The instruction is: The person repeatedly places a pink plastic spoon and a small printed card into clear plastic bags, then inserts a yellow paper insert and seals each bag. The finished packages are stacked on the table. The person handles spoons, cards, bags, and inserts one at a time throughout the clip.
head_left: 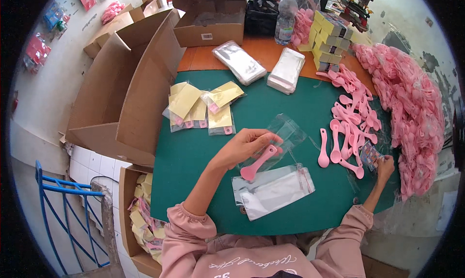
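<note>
My left hand (246, 146) is closed over the middle of the green mat, pinching a clear plastic bag (290, 129). A pink spoon (257, 164) hangs just under its fingers, bowl toward me; whether it lies inside the bag I cannot tell. Below it, a stack of clear bags (276, 191) rests on the mat near the front edge. At the right edge of the mat, my right hand (386, 166) grips a small printed card (369, 156) by its side. Loose pink spoons (346, 128) lie in a heap just beyond that card.
Filled packets with yellow cards (220, 117) lie at the mat's left. Two bag stacks (240, 62) (286, 71), a water bottle (286, 17) and card bundles (332, 38) stand behind. Bagged spoons (407, 108) pile up right. Cardboard boxes (145, 84) flank the left; packets fill a low box (127, 220).
</note>
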`<state>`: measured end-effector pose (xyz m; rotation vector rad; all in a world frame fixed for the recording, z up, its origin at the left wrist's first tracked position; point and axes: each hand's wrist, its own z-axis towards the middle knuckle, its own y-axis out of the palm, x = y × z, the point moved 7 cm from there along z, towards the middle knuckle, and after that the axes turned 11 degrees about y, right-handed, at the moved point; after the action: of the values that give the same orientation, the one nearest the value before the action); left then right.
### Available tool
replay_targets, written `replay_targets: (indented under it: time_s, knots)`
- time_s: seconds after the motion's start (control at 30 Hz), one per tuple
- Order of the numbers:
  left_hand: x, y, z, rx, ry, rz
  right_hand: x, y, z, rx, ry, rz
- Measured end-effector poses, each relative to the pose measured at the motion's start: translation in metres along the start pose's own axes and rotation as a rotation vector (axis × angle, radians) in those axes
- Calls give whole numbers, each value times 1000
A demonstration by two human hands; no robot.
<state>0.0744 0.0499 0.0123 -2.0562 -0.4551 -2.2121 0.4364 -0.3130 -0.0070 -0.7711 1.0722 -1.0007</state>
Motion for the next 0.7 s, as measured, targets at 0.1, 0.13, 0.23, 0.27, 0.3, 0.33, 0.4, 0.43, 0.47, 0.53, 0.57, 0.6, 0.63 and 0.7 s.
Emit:
replay_targets:
  time_s: [0.1, 0.13, 0.23, 0.27, 0.3, 0.33, 0.4, 0.43, 0.47, 0.53, 0.57, 0.6, 0.63, 0.7]
  knots:
    - [-2, 0, 0, -5, 9, -32, -18, -24, -6, 30, -23, 7]
    - [-1, 2, 5, -15, 22, -39, -27, -42, -7, 27, -22, 26]
    - [-3, 10, 11, -44, 28, 47, -129, -68, -54, -319, -115, 620]
    - [-3, 12, 10, -58, 2, 21, -178, -69, -84, -528, -189, 844]
    - [-1, 13, 9, -70, -19, 0, -207, -60, -103, -661, -254, 838]
    - [0, 15, 9, -74, -18, -1, -230, -54, -120, -784, -318, 825]
    - [-3, 13, 5, -66, -69, 7, -273, -56, -155, -884, -336, 910]
    - [-2, 15, 7, -72, -67, 8, -280, -60, -159, -877, -335, 911]
    - [-2, 16, 9, -61, -59, 34, -289, -61, -166, -933, -402, 860]
    - [-2, 15, 10, -43, -52, 59, -301, -67, -176, -921, -585, 630]
    - [-3, 13, 10, -38, -46, 78, -301, -64, -176, -926, -590, 630]
    - [-3, 11, 9, -32, -39, 96, -306, -65, -182, -912, -774, 580]
    - [-2, 11, 9, -29, -40, 92, -309, -67, -189, -891, -953, 524]
    - [-1, 17, 9, -132, -62, 247, -306, -63, -187, -957, -860, 518]
